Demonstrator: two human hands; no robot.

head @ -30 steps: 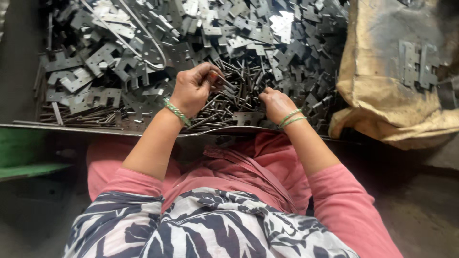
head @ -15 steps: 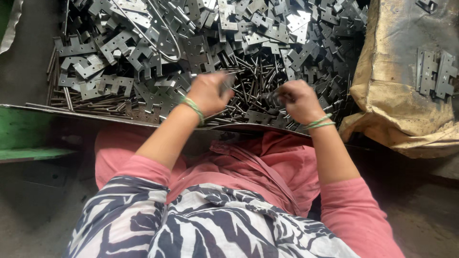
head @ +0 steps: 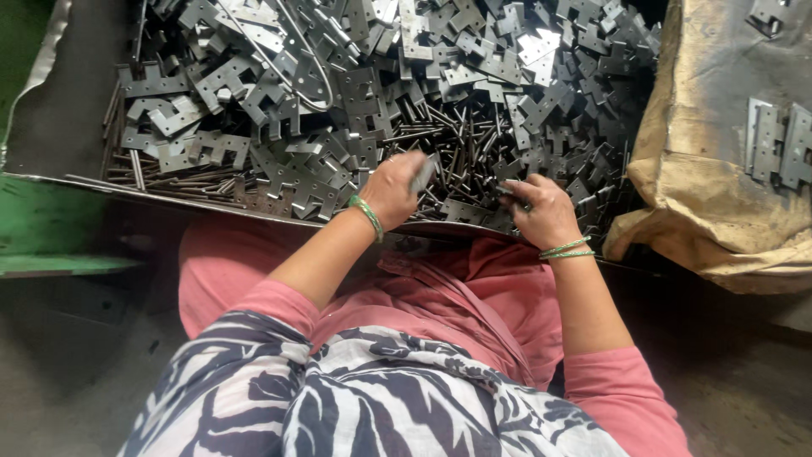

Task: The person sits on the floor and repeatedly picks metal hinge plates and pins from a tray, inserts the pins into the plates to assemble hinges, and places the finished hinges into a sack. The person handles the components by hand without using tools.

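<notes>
A big heap of grey metal hinge leaves fills the tray in front of me, with a cluster of thin metal pins in its middle. My left hand is closed around a small grey hinge leaf above the pins. My right hand rests at the near edge of the pile, its fingers pinched on a dark pin. Green bangles sit on both wrists.
The tray's near metal edge runs above my lap. A worn brown sack lies to the right with assembled hinges on top. A green ledge is at the left.
The view has shifted so the pile sits higher and further left. Both hands stayed over the pins; my left hand now holds a hinge leaf clear of the heap.
</notes>
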